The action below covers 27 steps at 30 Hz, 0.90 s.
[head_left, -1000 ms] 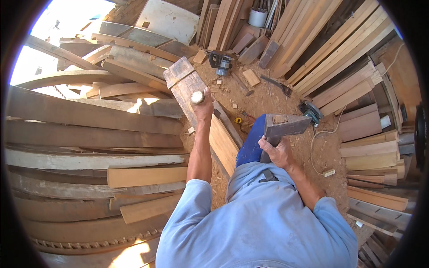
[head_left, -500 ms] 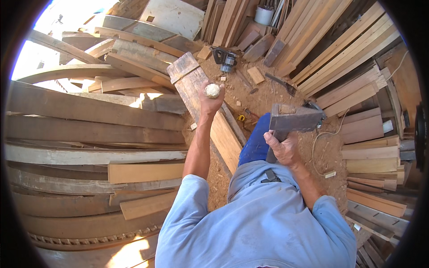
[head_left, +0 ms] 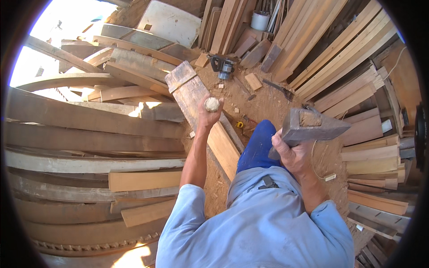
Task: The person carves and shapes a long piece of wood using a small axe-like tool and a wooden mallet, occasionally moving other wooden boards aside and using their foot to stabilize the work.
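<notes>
The left hand [head_left: 208, 117] was closed round a stiff wooden handle [head_left: 212, 104]; the right hand [head_left: 288, 154] clutched a heavy-looking wedge-shaped block [head_left: 310, 126] by its narrow end.

The long plank [head_left: 210, 120] runs up the middle of the sawdust floor [head_left: 272, 102]. The left hand [head_left: 209, 111] is raised over it, holding a wooden handle [head_left: 212, 104]. Right of the plank, the right hand [head_left: 288, 149] holds an axe head [head_left: 310, 126]. Left of the plank lie stacked curved boards [head_left: 89, 143]. Beyond its far end sits a power tool [head_left: 225, 67]; leaning planks [head_left: 339, 58] stand to its right.
</notes>
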### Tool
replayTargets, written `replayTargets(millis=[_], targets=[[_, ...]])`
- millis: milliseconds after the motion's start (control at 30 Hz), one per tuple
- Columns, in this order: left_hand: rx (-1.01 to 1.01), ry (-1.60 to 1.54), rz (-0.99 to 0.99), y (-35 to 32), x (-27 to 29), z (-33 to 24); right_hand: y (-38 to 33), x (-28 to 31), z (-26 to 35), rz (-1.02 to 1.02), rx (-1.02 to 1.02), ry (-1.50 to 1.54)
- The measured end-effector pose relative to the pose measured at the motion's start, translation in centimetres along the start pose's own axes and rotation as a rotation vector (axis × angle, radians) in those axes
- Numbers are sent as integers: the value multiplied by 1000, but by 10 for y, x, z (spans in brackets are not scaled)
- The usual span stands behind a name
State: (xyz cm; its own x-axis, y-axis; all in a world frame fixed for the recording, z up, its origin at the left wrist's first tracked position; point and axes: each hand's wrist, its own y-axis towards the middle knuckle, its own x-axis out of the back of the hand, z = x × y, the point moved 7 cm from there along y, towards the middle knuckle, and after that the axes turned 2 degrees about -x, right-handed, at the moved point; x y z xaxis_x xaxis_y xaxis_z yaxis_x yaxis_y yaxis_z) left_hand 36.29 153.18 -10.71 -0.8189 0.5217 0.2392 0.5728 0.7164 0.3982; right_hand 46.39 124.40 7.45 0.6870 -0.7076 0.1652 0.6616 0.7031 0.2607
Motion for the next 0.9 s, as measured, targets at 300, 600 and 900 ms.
replayTargets(millis=[300, 600, 900], targets=[[47, -54, -31, 5, -2, 23, 15, 10, 9, 3, 33, 83], [68, -69, 96, -9, -7, 7, 37, -2, 32, -25, 167, 151], [-14, -134, 135, -21, 0, -14, 74, -92, -20, 196, 357, -262]])
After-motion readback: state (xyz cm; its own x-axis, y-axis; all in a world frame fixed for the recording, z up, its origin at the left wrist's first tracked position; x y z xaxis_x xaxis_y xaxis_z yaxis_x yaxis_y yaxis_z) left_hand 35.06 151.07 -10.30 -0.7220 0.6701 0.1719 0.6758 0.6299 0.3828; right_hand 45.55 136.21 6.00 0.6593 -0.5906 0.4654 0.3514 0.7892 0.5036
